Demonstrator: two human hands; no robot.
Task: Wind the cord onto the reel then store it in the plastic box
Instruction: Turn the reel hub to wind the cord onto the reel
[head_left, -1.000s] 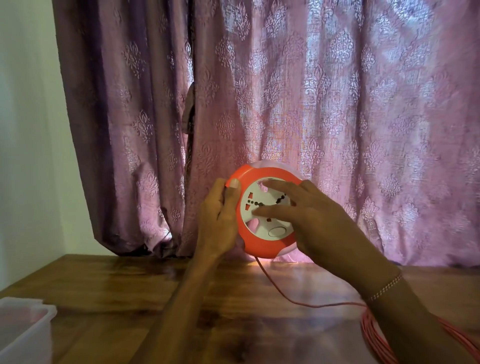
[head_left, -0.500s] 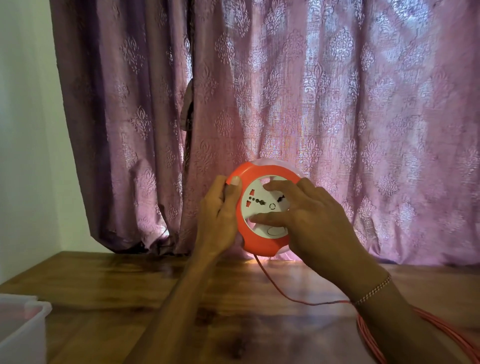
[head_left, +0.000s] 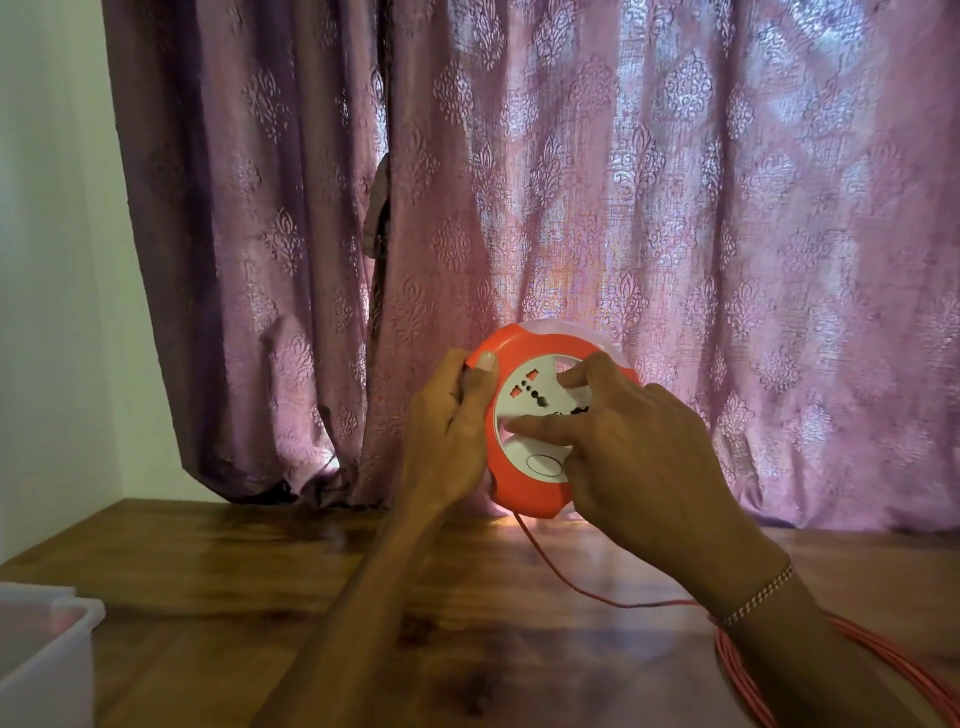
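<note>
We record the reel (head_left: 524, 488) held upright at centre view. The left hand (head_left: 447, 431) has its fingers clasped round the rim at 9 o'clock. The right hand (head_left: 639, 447) has its fingers hooked into the white hub. The cord (head_left: 735, 675) leaves the reel at 6 o'clock and crosses the bench (head_left: 260, 561) to a loose coil at 4 o'clock. The plastic box (head_left: 47, 654) sits at 8 o'clock.

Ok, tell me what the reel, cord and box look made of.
Reel: seemingly glossy moulded plastic, orange shell, white socket face, with sheen. Cord: thin orange strand, probably plastic-sheathed wire; it curves loosely. Plastic box: translucent, frosted-looking plastic; its wall looks milky.
</note>
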